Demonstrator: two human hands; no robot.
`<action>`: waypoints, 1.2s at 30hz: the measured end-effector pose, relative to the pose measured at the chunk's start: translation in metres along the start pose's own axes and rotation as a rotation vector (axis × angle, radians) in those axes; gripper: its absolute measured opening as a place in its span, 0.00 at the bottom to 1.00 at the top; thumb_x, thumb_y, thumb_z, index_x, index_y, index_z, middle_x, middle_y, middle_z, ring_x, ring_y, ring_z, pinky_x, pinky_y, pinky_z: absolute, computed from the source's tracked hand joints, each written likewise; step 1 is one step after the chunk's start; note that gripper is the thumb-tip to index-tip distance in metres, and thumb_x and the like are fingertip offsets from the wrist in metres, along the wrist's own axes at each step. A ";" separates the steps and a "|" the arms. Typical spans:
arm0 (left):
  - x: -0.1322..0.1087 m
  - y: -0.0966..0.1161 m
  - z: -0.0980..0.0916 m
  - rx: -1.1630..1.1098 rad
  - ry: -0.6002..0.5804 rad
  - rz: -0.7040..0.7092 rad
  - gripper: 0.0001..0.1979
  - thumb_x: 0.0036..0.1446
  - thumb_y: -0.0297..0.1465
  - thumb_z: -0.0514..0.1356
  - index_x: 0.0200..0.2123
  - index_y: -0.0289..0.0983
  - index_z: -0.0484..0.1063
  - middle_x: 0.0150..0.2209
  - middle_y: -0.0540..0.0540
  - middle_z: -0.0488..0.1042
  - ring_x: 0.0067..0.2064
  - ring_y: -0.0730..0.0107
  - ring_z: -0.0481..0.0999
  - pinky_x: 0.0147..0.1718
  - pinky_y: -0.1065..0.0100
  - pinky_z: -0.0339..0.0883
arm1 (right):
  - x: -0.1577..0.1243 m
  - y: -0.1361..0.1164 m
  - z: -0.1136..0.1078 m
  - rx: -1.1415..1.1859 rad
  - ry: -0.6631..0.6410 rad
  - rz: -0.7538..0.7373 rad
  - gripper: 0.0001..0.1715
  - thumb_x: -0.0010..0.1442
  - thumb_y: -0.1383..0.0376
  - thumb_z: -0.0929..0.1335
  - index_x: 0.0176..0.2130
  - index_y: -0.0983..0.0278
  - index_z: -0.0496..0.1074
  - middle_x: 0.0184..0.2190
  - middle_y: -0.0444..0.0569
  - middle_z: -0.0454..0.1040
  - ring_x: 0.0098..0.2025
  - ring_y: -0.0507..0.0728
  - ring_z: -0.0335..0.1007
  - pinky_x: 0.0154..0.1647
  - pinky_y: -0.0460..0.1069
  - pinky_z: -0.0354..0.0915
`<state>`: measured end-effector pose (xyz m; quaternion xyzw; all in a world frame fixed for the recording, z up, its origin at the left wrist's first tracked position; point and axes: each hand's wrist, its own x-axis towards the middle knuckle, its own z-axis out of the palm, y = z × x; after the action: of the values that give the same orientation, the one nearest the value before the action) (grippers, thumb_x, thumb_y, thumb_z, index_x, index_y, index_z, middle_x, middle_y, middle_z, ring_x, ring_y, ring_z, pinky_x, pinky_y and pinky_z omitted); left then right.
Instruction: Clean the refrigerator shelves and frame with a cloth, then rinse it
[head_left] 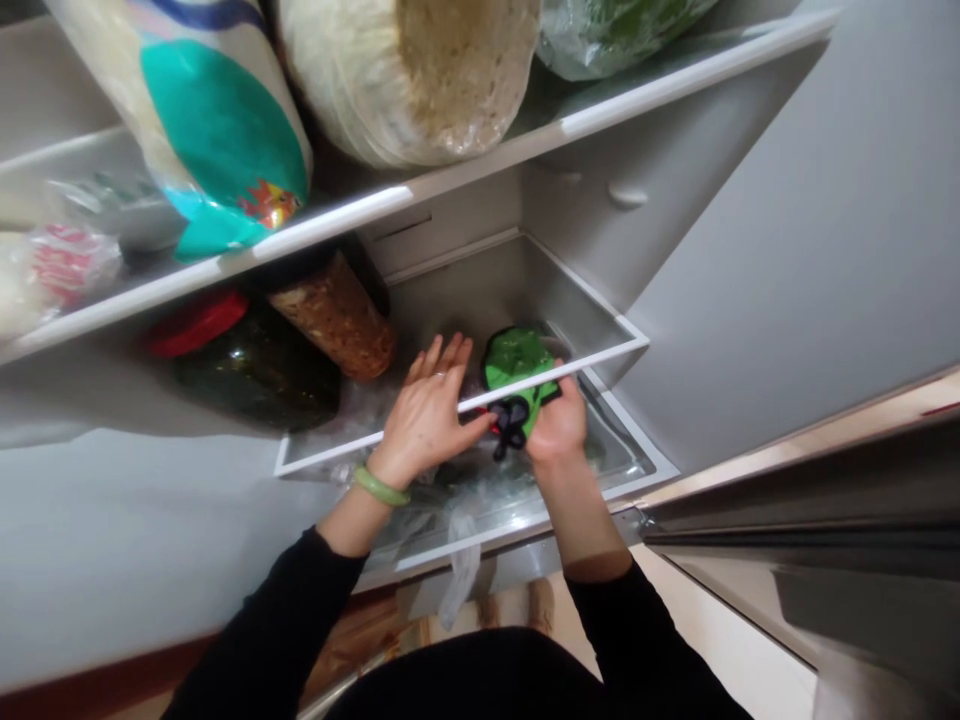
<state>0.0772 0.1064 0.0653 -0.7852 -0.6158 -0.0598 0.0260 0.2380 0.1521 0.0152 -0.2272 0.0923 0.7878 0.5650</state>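
Note:
My left hand [422, 415], wearing a green bangle on its wrist, lies over the white front edge of the glass shelf [337, 446]. Its fingers are stretched out flat, and the thumb points toward a dark knotted bit. Below that edge, my right hand [559, 420] is cupped around a bright green packet [519, 358] with black trim. Part of the packet shows through the glass, and the shelf edge crosses in front of it. Beneath both hands sits a clear drawer [630, 455] with plastic bags inside.
A dark jar with a red lid [247, 360] and a jar of brownish bits [337, 315] stand on the left of the glass shelf. The upper shelf [360, 208] holds a teal-and-white bag [225, 120], a large pale wrapped bundle [405, 70] and bagged greens [607, 35].

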 end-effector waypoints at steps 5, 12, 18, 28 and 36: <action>0.000 0.001 -0.001 -0.003 -0.005 0.003 0.51 0.60 0.51 0.64 0.75 0.31 0.48 0.76 0.36 0.51 0.78 0.43 0.45 0.74 0.45 0.51 | -0.002 -0.001 0.002 0.001 0.011 -0.007 0.26 0.74 0.58 0.56 0.42 0.62 0.81 0.34 0.47 0.84 0.48 0.58 0.82 0.60 0.60 0.74; 0.000 0.001 -0.002 -0.017 -0.015 -0.008 0.55 0.59 0.57 0.63 0.76 0.30 0.46 0.76 0.35 0.50 0.78 0.45 0.44 0.74 0.46 0.51 | 0.004 -0.002 0.004 0.017 0.017 0.000 0.26 0.74 0.59 0.56 0.41 0.63 0.80 0.33 0.47 0.84 0.48 0.58 0.82 0.61 0.60 0.74; -0.001 0.000 -0.002 -0.042 0.002 0.001 0.53 0.61 0.59 0.59 0.76 0.32 0.46 0.76 0.36 0.52 0.78 0.43 0.45 0.73 0.44 0.52 | 0.010 -0.003 -0.004 -0.009 -0.043 -0.025 0.21 0.71 0.59 0.60 0.42 0.62 0.80 0.35 0.48 0.84 0.47 0.59 0.82 0.59 0.61 0.74; 0.001 0.002 -0.003 0.065 -0.010 0.012 0.34 0.69 0.47 0.56 0.71 0.37 0.61 0.76 0.39 0.51 0.77 0.43 0.48 0.72 0.44 0.55 | 0.008 -0.005 -0.002 0.026 0.008 -0.036 0.23 0.70 0.61 0.58 0.42 0.62 0.80 0.34 0.48 0.84 0.47 0.58 0.82 0.60 0.61 0.74; 0.000 0.002 -0.003 0.047 -0.011 0.013 0.33 0.69 0.45 0.57 0.71 0.37 0.61 0.75 0.41 0.55 0.77 0.42 0.49 0.72 0.44 0.55 | 0.011 -0.005 -0.002 -0.003 -0.015 -0.024 0.21 0.67 0.62 0.59 0.43 0.63 0.80 0.33 0.48 0.84 0.47 0.59 0.82 0.59 0.61 0.75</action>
<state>0.0789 0.1057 0.0686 -0.7887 -0.6120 -0.0406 0.0414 0.2405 0.1623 0.0092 -0.2233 0.0840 0.7828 0.5748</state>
